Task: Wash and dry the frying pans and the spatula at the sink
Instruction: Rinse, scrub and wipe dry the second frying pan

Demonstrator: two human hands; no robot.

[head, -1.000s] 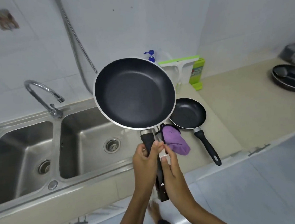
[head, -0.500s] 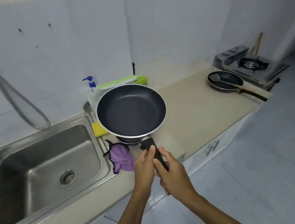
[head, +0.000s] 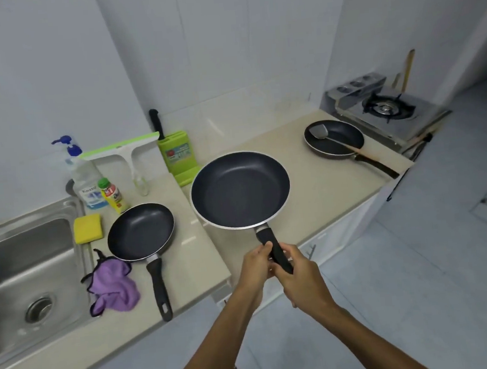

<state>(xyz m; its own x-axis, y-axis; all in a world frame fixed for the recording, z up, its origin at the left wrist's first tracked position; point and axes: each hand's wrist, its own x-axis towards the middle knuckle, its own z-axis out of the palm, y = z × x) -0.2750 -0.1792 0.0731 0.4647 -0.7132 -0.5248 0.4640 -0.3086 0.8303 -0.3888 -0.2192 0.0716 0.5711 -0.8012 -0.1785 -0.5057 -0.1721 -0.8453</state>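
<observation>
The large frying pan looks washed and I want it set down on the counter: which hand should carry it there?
Probably the right hand: it wraps the large frying pan handle lower down and firmly, nearer the open counter. The left hand only pinches the handle top.

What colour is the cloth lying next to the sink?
Purple with dark edging; the cloth shows clearly in the head view, beside the sink.

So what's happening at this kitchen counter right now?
A person grips the handle of a large black frying pan with both the left hand and right hand, holding it above the beige counter. A smaller black pan rests beside a purple cloth; a third pan holds a metal spatula.
</observation>
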